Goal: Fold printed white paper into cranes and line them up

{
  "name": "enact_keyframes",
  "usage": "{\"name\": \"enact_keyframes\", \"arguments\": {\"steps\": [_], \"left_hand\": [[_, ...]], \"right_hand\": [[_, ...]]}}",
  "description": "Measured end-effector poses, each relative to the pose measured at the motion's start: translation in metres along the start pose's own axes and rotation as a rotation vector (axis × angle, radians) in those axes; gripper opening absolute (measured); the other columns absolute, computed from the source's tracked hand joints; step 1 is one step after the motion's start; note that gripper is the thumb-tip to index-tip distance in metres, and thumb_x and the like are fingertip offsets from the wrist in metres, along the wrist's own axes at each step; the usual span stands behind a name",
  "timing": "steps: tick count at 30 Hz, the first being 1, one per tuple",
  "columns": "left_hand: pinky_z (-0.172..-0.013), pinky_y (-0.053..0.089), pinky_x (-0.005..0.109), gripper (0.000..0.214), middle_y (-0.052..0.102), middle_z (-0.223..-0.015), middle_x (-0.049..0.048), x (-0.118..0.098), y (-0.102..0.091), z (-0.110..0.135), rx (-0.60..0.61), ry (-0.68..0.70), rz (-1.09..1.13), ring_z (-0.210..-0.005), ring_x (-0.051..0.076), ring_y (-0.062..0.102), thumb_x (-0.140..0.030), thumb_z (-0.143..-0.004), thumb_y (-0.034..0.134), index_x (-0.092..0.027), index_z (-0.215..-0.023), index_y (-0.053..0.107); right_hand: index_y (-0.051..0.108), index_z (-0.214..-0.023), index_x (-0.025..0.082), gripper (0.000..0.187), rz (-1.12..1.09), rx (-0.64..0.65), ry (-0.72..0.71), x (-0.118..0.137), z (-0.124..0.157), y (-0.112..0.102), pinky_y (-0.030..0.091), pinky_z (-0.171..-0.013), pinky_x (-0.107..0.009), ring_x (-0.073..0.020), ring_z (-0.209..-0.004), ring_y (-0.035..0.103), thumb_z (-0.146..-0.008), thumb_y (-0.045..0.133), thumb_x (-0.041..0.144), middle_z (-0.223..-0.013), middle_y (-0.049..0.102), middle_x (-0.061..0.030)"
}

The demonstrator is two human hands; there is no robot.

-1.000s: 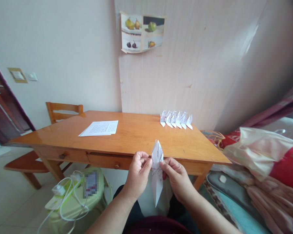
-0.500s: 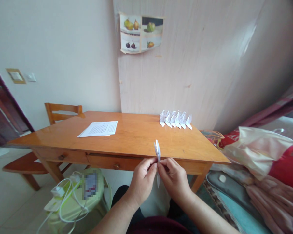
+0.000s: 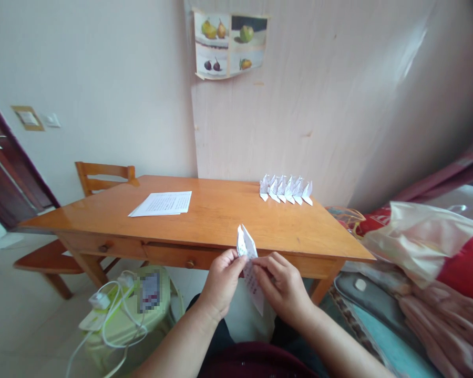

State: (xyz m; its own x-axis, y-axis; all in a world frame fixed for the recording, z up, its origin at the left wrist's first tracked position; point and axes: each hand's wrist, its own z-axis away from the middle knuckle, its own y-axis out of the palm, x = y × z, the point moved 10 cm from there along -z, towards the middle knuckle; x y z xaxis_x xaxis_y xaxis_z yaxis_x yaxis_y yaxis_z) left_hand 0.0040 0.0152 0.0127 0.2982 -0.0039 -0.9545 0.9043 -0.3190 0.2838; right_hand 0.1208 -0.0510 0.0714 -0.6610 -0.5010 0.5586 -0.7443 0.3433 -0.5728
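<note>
Between my hands, in front of the table's near edge, is a folded piece of printed white paper (image 3: pixel 252 278) with two narrow points upward and a wider flap hanging down. My left hand (image 3: pixel 223 281) pinches its left edge between thumb and fingers. My right hand (image 3: pixel 281 283) grips its right edge, thumb and fingertips pressed together. At the table's far right stand several folded paper cranes (image 3: pixel 286 190) in close rows. A stack of printed sheets (image 3: pixel 161 203) lies flat on the left half of the table.
The wooden table (image 3: pixel 216 220) has drawers along its front. A wooden chair (image 3: pixel 106 176) stands behind its left end. At lower left, a green stool (image 3: pixel 142 331) carries white cables (image 3: pixel 106 315) and a blurred item. Bags (image 3: pixel 421 236) and cloth are piled at right.
The folded paper has turned from nearly edge-on to show its printed face, its points leaning left. My hands have moved slightly apart, both still gripping it. The view has tilted down slightly.
</note>
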Motion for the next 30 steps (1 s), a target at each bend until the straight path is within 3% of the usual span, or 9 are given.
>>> {"name": "enact_keyframes", "arguments": {"steps": [5,11,15,22,30], "left_hand": [[-0.068,0.045,0.026,0.025,0.067,-0.072,0.0010,0.010,-0.003,-0.002,0.007,-0.134,0.128,-0.064,0.013,0.057,-0.037,-0.075,0.078,-0.016,-0.081,0.066],[-0.062,0.040,0.024,0.022,0.062,-0.064,-0.0016,0.008,-0.004,0.000,-0.009,-0.166,0.083,-0.058,0.011,0.053,-0.033,-0.071,0.078,-0.016,-0.073,0.064],[-0.061,0.038,0.024,0.022,0.061,-0.064,-0.0011,0.008,-0.002,0.002,-0.001,-0.184,0.050,-0.059,0.011,0.052,-0.033,-0.071,0.077,-0.015,-0.073,0.064],[-0.058,0.036,0.024,0.022,0.059,-0.063,-0.0005,0.007,-0.001,0.004,0.018,-0.206,0.042,-0.057,0.010,0.049,-0.032,-0.069,0.078,-0.015,-0.071,0.065],[-0.057,0.034,0.024,0.022,0.057,-0.059,-0.0024,0.008,0.001,0.003,0.052,-0.224,0.049,-0.054,0.009,0.047,-0.032,-0.069,0.078,-0.016,-0.069,0.064]], "right_hand": [[0.066,-0.122,0.028,0.030,-0.150,-0.005,-0.003,-0.019,0.000,-0.008,0.052,-0.085,-0.036,-0.0230,-0.098,0.066,-0.094,0.055,0.022,-0.109,0.070,-0.0078],[0.052,-0.143,0.033,0.052,-0.018,0.179,-0.097,-0.014,0.007,0.004,0.053,-0.072,-0.031,-0.0196,-0.084,0.064,-0.093,0.054,0.019,-0.100,0.064,-0.0069],[0.056,-0.139,0.038,0.051,0.046,0.202,-0.169,-0.004,0.008,0.007,0.054,-0.077,-0.033,-0.0211,-0.093,0.064,-0.093,0.053,0.017,-0.109,0.062,-0.0075],[0.066,-0.127,0.036,0.040,0.029,0.152,-0.189,-0.002,0.008,0.005,0.055,-0.078,-0.034,-0.0224,-0.096,0.063,-0.093,0.056,0.018,-0.108,0.060,-0.0079],[0.068,-0.124,0.034,0.037,0.153,0.131,-0.195,-0.001,0.011,0.005,0.054,-0.076,-0.037,-0.0224,-0.091,0.062,-0.091,0.059,0.021,-0.110,0.059,-0.0089]]}}
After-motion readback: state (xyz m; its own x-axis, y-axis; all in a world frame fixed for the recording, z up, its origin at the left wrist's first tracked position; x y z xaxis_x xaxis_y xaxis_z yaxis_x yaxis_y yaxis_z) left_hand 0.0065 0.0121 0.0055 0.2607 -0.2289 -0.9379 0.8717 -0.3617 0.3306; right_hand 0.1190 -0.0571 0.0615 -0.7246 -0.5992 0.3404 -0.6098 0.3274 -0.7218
